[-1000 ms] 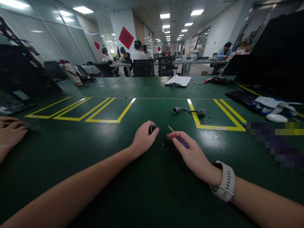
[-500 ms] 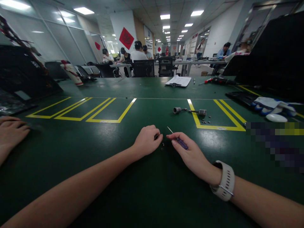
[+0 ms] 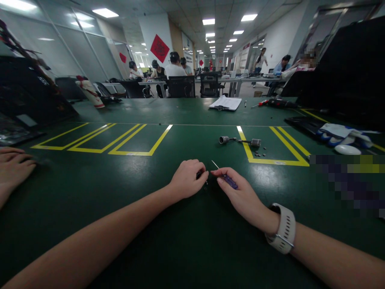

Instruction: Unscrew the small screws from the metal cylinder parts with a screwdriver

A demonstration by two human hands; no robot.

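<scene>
My right hand (image 3: 236,188) is closed around the purple handle of a small screwdriver (image 3: 230,181), its thin shaft pointing up and to the left. Just left of it, my left hand (image 3: 189,179) rests on the green table (image 3: 168,245) with the fingers curled. A dark bit shows between its thumb and fingers, but I cannot make out what it is. Tiny metal pieces (image 3: 206,185) lie under the left thumb. Beyond the hands lies a metal part with two cylindrical ends joined by a thin rod (image 3: 245,141). Several small nut-like pieces (image 3: 258,154) are scattered beside it.
Another person's hand (image 3: 15,166) lies at the left edge. Yellow tape (image 3: 130,153) marks off areas on the table. A clipboard with papers (image 3: 226,103) and a red screwdriver (image 3: 261,103) are farther back. White-and-blue gloves (image 3: 343,134) and a white oval object (image 3: 347,149) are at right.
My left hand has shifted slightly to the right, closer to the screwdriver, and partly over the tiny metal pieces. My right hand stays nearly still with the screwdriver.
</scene>
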